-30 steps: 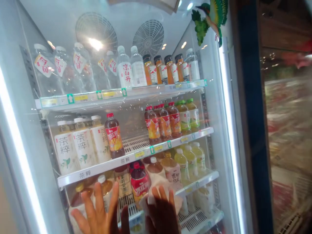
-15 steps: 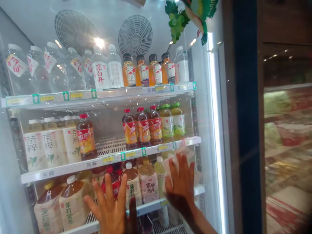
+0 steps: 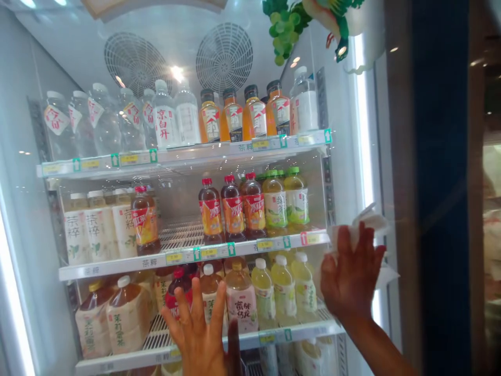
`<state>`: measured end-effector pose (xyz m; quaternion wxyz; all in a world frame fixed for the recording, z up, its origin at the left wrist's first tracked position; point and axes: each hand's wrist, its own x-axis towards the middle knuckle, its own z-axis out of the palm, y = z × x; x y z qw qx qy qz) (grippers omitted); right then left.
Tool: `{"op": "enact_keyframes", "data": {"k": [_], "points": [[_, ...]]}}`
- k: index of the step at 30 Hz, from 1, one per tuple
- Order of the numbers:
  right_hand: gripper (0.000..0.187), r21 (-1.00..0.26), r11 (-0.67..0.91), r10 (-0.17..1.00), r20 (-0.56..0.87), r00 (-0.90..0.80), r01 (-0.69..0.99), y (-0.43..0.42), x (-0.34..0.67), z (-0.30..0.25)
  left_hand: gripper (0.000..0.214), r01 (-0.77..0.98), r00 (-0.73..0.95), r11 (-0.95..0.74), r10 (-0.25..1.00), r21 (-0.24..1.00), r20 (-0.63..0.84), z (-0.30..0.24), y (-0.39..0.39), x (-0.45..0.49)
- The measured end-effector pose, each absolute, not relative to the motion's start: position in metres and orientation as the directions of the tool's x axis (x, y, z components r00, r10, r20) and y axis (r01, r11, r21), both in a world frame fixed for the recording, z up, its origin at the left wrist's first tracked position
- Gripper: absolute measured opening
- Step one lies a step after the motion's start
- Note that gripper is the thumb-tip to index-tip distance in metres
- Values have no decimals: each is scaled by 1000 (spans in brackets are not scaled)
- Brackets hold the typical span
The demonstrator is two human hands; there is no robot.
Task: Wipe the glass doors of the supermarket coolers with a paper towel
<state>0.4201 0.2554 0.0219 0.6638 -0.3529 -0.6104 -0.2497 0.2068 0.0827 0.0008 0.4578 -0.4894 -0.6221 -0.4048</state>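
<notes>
My right hand (image 3: 348, 274) presses a thin white cloth (image 3: 376, 222) flat to the glass door (image 3: 176, 206), near its right side. The cloth is crumpled and pokes out above and to the right of the fingers; the palm hides the rest. Low in the middle, my left hand (image 3: 199, 329) is open, fingers spread and upright against the glass, with nothing in it. A dark reflection shows beside its thumb. Behind the door, red-capped tea bottles (image 3: 234, 211) and green-capped bottles (image 3: 296, 198) stand on the middle shelf.
Clear water bottles (image 3: 105, 122) and orange drink bottles (image 3: 255, 115) line the top shelf. Large tea bottles (image 3: 127, 318) stand on the lower shelf. A grape decoration (image 3: 282, 36) hangs at the upper right. The dark door frame (image 3: 438, 183) runs down the right side.
My right hand has slid right across the glass with the cloth, uncovering pale yellow bottles on the lower shelf. The view has shifted a little; my left hand stays spread low on the glass.
</notes>
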Motion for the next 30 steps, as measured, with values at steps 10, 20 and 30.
{"op": "enact_keyframes", "data": {"k": [10,20,30], "points": [[73,-58,636,61,998,25,769,203,340,-22,85,957,-122,286,246,48,961,1,46,162],[39,201,703,-96,977,-189,682,128,202,-17,87,932,-154,352,163,89,975,-1,10,74],[56,60,760,17,994,-111,647,67,104,47,88,955,-145,286,229,76,963,19,-48,-18]]}}
